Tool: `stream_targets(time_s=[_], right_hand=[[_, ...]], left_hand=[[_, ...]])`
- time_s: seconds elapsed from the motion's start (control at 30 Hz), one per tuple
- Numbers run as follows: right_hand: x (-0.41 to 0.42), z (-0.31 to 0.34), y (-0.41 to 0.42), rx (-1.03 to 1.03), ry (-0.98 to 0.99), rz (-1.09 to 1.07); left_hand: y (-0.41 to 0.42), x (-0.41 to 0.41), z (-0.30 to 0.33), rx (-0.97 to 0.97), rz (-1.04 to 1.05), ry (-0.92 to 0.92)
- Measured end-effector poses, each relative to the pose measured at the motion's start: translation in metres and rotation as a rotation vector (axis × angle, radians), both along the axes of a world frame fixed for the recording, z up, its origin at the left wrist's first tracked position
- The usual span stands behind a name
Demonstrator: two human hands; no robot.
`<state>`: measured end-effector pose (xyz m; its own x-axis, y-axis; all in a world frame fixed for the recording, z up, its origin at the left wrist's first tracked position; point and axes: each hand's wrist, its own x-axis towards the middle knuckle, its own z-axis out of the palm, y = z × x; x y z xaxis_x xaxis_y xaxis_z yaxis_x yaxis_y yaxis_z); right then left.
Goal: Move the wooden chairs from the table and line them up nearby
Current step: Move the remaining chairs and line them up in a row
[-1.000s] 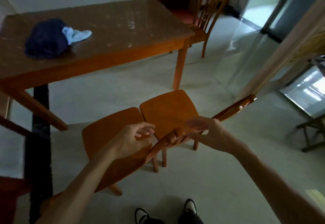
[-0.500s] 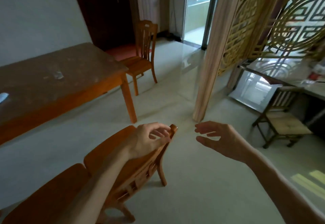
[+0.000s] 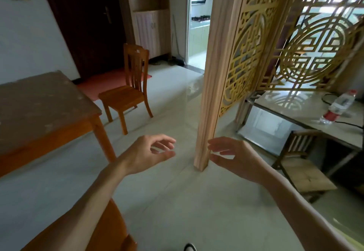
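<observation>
both hands empty, fingers loosely spread: left hand (image 3: 149, 153) & right hand (image 3: 234, 158) over floor. wooden chair (image 3: 128, 95) upright by table (image 3: 49, 112) end.

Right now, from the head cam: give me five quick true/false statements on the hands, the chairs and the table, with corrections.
1. Both hands are empty. True: the left hand and right hand are open in the air, holding nothing.
2. A wooden chair stands at the far end of the table. True: the wooden chair stands upright on the floor by the end of the table.
3. That chair lies tipped on its side. False: it stands on its legs.
4. A plastic bottle lies on the glass-topped side table. True: the plastic bottle lies on the side table at right.
5. The right hand grips the wooden post. False: it is open in front of the wooden post, gripping nothing.
</observation>
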<state>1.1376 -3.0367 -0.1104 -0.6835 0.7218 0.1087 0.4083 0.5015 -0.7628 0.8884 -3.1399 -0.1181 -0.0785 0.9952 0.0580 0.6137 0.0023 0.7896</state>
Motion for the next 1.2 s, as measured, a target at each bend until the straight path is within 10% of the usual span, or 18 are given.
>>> stream_targets(time_s=[1.2], right_hand=[[-0.614,-0.015,0.609,-0.063,0.094,0.570]], left_hand=[[0.494,-0.497,-0.004,0.064,0.536,0.001]])
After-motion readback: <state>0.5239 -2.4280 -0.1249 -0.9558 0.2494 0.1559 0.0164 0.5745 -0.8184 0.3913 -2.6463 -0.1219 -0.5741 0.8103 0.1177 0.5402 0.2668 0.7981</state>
